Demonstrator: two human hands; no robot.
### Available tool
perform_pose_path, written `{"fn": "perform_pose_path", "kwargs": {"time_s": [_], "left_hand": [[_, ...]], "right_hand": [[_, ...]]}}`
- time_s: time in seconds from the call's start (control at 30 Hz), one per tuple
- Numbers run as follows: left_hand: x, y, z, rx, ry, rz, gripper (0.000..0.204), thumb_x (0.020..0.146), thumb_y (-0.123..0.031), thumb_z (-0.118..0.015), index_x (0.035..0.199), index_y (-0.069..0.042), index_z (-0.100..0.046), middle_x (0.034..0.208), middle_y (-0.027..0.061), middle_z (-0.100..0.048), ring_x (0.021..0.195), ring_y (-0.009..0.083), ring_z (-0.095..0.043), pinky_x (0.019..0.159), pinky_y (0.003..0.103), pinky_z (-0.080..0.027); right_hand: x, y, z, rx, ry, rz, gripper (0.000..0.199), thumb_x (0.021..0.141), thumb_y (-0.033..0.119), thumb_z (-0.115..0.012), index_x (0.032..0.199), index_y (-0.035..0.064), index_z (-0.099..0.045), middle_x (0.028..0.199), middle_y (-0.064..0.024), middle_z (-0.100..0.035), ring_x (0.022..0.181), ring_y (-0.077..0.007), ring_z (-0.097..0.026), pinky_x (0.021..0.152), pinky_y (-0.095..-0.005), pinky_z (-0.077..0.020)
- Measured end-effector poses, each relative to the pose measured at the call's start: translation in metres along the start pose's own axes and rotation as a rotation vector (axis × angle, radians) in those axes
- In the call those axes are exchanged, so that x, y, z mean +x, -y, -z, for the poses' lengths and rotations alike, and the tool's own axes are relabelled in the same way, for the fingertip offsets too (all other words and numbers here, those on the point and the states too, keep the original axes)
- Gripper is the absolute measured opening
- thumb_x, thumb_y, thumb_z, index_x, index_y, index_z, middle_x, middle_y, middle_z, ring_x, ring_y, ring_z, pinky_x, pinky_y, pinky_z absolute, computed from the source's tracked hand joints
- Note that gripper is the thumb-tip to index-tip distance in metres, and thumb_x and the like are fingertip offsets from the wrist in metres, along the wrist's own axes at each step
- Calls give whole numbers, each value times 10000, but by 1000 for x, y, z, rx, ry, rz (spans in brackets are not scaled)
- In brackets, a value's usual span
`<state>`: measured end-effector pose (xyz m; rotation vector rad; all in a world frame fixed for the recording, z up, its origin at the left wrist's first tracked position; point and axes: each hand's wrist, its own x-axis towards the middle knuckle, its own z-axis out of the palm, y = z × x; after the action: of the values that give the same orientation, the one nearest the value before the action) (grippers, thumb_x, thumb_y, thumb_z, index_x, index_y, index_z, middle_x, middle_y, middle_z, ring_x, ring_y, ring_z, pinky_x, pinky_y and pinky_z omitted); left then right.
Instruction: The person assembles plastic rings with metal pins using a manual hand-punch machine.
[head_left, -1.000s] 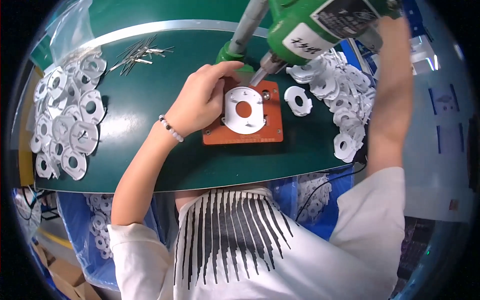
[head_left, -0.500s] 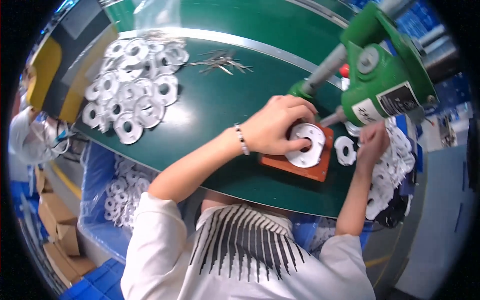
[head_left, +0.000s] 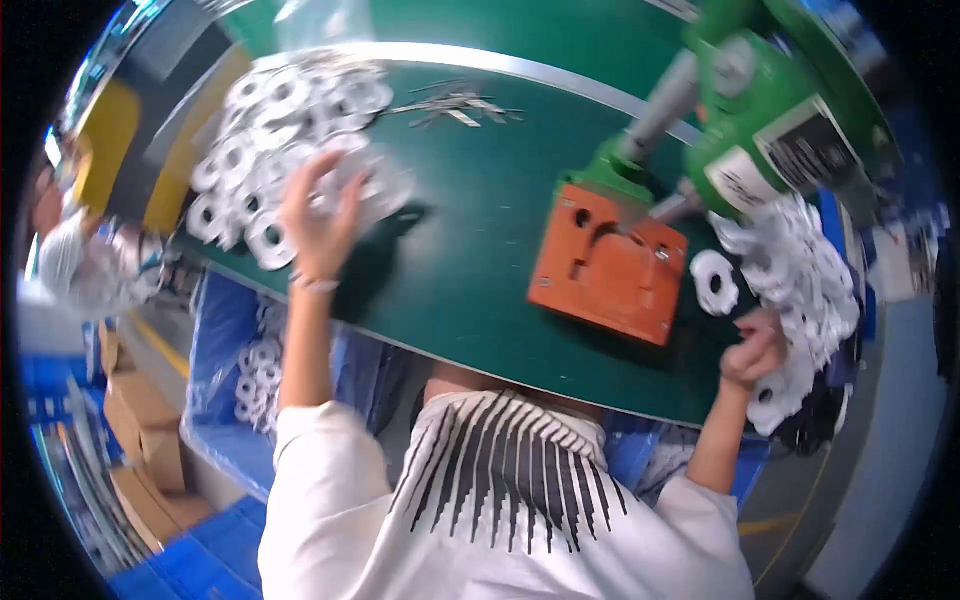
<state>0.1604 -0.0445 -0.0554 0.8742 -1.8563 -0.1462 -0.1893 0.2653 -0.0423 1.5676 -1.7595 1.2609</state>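
Observation:
My left hand (head_left: 322,222), blurred by motion, is over the left side of the green table. Its curled fingers grip a round white plastic part (head_left: 385,188), which is smeared and hangs above the table beside a heap of similar white ring parts (head_left: 268,235). On the right, my right hand (head_left: 756,348) is closed at the table edge, next to another heap of white ring parts (head_left: 800,290). What its fingers hold, if anything, is hidden. Between the hands sits an orange fixture block (head_left: 625,290), its shaped recess bare.
A green press (head_left: 760,120) leans over the fixture from the far right. One white ring part (head_left: 714,283) lies beside the fixture. Thin strips (head_left: 462,103) lie at the table's back. A plastic-lined blue bin (head_left: 225,390) with more white parts stands below the left edge.
My left hand has lifted the white part off the orange fixture and carried it left to the heap. My right hand has drawn nearer to me, beside the right heap.

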Motion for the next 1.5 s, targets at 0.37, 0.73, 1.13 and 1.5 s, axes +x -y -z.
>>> {"fn": "perform_pose_path", "kwargs": {"time_s": [0.37,0.73,1.13,1.5], "left_hand": [[16,9,25,174,123,-523,368,797,-299,-501,1058,-68,-620,1277,137,-495,1249,344,-348,1055,453,-202],[38,-105,-89,-333,97,-569,288,648,-3,-494,877,-70,-655,1135,105,-592,1172,328,-440,1004,414,-297],[10,-91,-113,-368,361,-399,248,675,13,-524,877,-80,-635,1222,66,-527,1223,323,-359,999,428,-300],[10,-91,-112,-403,469,-415,235,703,7,-504,893,-62,-622,1246,85,-498,1231,345,-339,999,437,-311]], "right_hand": [[-12,11,-4,-469,312,-55,371,603,270,-764,903,124,-603,1258,-77,-452,1150,-297,-382,989,-531,-195],[12,29,-24,-329,298,-46,207,784,176,-653,932,48,-583,920,-66,-601,815,-222,-575,858,-384,-417],[47,59,-34,1025,240,-828,373,946,309,-432,1071,-26,-536,965,-79,-613,875,-152,-617,794,-303,-525],[79,55,-63,754,645,-606,183,859,124,-581,982,-6,-620,710,-8,-619,612,-23,-532,534,-179,-409]]}}
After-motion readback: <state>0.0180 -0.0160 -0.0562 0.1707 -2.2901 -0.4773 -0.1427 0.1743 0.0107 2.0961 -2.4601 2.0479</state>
